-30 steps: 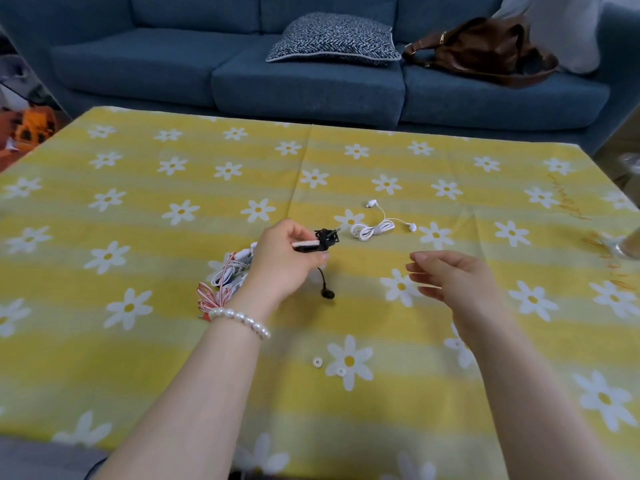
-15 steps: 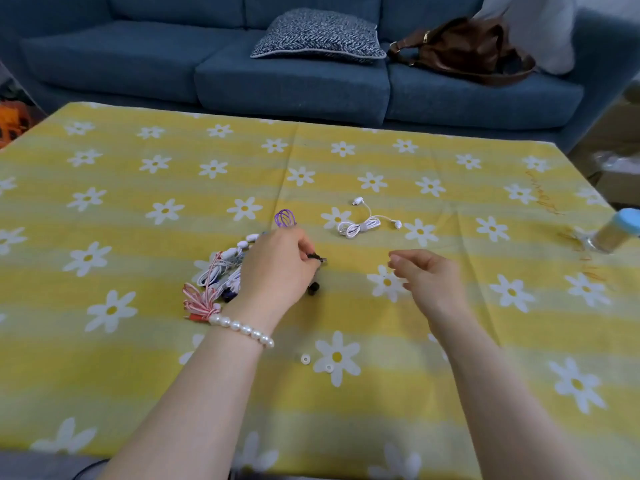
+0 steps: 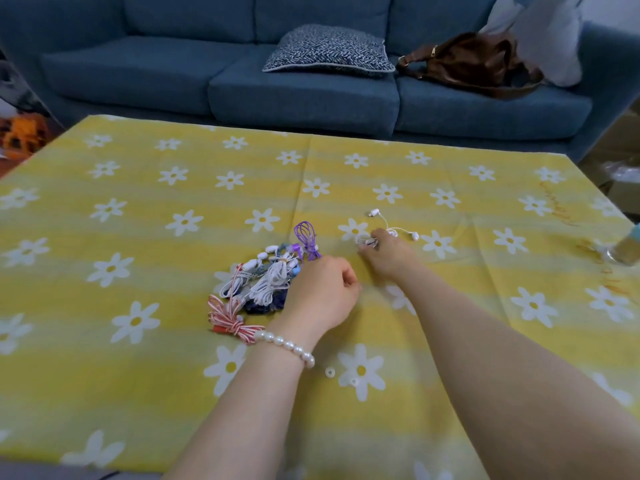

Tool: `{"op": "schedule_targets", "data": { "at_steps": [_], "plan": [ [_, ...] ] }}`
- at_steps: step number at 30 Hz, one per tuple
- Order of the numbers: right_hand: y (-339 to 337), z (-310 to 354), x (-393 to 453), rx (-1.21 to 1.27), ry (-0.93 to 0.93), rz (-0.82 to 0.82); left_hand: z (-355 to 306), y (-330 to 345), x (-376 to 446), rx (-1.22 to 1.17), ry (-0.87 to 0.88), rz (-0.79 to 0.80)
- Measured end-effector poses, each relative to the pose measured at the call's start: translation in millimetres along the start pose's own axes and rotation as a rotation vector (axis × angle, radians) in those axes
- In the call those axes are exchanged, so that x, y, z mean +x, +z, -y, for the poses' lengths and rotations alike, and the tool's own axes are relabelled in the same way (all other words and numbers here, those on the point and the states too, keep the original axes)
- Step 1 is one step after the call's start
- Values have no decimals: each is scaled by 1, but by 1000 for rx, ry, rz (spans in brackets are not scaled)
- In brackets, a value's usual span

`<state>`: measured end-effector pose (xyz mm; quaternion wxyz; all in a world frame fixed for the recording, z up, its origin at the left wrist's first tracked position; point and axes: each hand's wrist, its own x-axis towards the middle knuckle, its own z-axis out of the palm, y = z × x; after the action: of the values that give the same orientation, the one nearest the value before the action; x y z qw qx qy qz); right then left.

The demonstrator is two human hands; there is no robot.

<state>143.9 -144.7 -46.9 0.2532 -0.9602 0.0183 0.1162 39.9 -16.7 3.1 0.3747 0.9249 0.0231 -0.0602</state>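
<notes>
Bare tablecloth (image 3: pixel 173 375) all round, cable pile (image 3: pixel 266 282) left, perhaps a bottle (image 3: pixel 623 249) far right.

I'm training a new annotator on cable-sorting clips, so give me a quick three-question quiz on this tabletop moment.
1. Which of the hands touches the white earphones?
2. True or false: the purple cable bundle lies on the side of the pile nearest the person.
3. What lies on the tablecloth just right of the pearl bracelet? A) two small white eartips B) a coin C) a key

Key
1. The right hand, its fingers on the coiled part.
2. False: it lies on the far side, towards the sofa.
3. A
</notes>
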Motion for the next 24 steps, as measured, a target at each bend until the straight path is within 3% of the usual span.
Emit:
{"op": "schedule_targets", "data": {
  "at_steps": [7,10,15,19,24],
  "plan": [
    [-4,-2,-19,258,97,-212,7,-1,3,-73,-20,7],
    [-15,-2,-43,352,64,-263,7,2,6,-242,-91,40],
    [-41,4,-98,365,-117,-140,-9,2,-1,-812,-311,220],
    [-65,7,-138,547,-270,32,-15,1,-4,-1145,-400,371],
    [-69,-7,-159,648,-288,151,-18,-4,-3,-1451,-366,342]
  ]
}}
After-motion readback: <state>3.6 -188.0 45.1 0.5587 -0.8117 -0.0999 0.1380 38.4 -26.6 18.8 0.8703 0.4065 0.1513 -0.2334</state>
